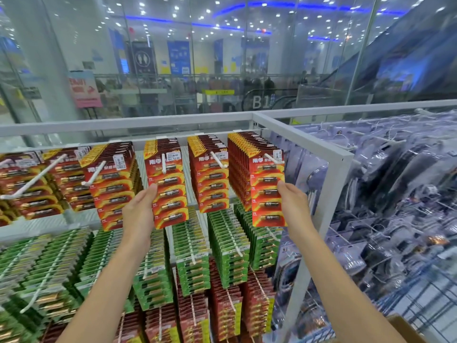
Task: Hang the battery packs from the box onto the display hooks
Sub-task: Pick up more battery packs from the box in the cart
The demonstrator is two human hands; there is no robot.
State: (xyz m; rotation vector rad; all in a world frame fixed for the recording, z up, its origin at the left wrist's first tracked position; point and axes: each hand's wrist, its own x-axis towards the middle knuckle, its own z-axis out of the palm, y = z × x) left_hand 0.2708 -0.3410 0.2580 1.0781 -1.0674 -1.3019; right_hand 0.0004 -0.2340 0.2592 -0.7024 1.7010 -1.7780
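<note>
Thumb on the front and fingers hidden behind the card, the left hand (139,209) pinches the left edge of the centre pack (170,194), just left of the middle of the frame. That red pack hangs foremost on a white hook (163,167) in the top row, and the hook's upturned tip shows in front of the card's top.

The right hand (294,206), right of the middle, pinches the right edge of the right pack (268,194) the same way, with its thumb on the front. This red pack sits at the front of a full stack on the end hook (273,158), near the white frame post (331,194).

Between the two held packs hangs one more red stack (210,179). Further red stacks fill the left of the top row, where a long hook (32,181) juts out bare for most of its length.

Green packs (227,246) hang in the row below, and dark red ones (226,310) at the bottom. Clear-wrapped goods (395,194) crowd the right of the frame.

A corner of the box (405,329) shows at the lower right edge; what it holds cannot be seen. Glass (222,70) stands behind the rack across the upper half.
</note>
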